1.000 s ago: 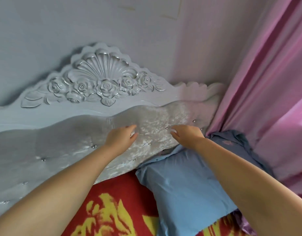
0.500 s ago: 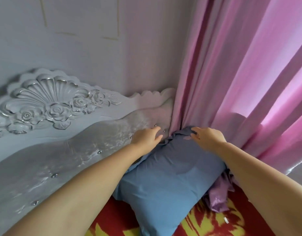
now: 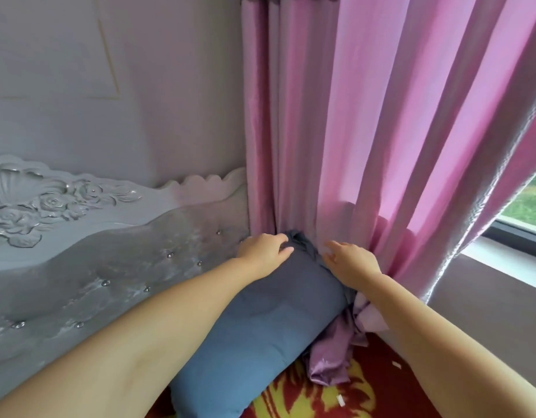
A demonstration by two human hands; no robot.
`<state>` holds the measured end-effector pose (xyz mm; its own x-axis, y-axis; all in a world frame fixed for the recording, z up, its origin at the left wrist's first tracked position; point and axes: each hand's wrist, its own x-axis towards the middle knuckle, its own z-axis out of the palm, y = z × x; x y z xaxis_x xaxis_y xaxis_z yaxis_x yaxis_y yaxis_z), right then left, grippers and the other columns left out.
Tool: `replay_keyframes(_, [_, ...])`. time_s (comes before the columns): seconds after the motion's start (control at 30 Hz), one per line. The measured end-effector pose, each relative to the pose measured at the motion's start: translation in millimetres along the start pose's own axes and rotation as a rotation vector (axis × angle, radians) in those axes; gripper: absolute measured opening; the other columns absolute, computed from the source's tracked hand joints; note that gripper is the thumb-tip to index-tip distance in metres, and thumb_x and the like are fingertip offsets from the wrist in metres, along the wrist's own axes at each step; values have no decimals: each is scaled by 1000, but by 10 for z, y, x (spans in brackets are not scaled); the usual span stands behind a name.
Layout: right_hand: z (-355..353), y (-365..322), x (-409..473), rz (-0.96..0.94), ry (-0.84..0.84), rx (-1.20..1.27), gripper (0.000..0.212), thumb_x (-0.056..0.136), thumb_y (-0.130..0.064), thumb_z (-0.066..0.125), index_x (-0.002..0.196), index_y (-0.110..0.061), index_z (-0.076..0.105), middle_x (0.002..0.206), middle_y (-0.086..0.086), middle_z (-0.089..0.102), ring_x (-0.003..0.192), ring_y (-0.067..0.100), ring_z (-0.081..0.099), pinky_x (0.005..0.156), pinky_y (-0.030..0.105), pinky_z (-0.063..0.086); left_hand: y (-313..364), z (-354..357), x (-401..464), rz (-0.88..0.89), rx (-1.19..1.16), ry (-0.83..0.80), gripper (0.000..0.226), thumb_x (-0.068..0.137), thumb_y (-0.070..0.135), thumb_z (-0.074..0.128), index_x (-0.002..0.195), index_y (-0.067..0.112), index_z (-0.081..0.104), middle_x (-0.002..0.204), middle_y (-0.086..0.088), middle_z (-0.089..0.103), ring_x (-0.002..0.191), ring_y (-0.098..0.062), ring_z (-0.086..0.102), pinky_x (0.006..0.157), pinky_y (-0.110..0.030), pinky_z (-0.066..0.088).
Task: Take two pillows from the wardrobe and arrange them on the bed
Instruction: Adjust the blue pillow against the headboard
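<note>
Pillow point(image 3: 260, 336) lies against the headboard point(image 3: 118, 267) in the bed's curtain corner, blue and soft. Left hand point(image 3: 265, 248) presses its top end, right hand point(image 3: 352, 260) beside it, fingers loosely spread, gripping nothing. Looks light and squashy; best taken by the ends.

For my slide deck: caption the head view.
Both hands, left and right, press a blue pillow into the corner between headboard and pink curtain.

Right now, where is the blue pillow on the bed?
The blue pillow lies in the bed's right corner, against the padded headboard with its far end at the pink curtain, under both hands.
</note>
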<state>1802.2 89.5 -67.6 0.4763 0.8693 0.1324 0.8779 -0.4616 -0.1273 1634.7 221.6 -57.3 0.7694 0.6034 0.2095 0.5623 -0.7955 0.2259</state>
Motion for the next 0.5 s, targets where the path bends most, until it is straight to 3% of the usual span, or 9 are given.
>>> replay_keyframes(0.13, [4,-89,255,-28,17,21,34,98,-38,35,123,-22,52,114,7,66,100,31,62,70,33,43,-376,-213,-109,-112,27,40,38,93,45,44,121,22,55,98,-6,71,93,-31,64,78,-36,51])
replay_keyframes(0.23, [103,-633,315,-116,-12,58,36,99,-39,34,126,-23,52,114,6,66,101,31,62,72,34,44,-798,-334,-373,-196,65,49,39,94,44,44,123,20,56,99,-7,70,92,-30,64,71,-32,46])
replay_keyframes(0.37, [192,-1386,234,-261,3,47,32,98,-38,35,119,-23,55,111,5,68,98,32,63,67,32,38,-1311,-516,-806,-297,103,67,42,93,49,42,124,24,54,100,-7,71,93,-30,64,73,-32,47])
replay_keyframes(0.5, [196,-1974,111,-252,-36,-25,31,97,-40,35,114,-21,54,113,7,68,100,33,63,73,36,45,-1877,-687,-1406,-300,101,71,48,92,55,38,127,25,52,105,-6,70,98,-29,64,77,-35,48])
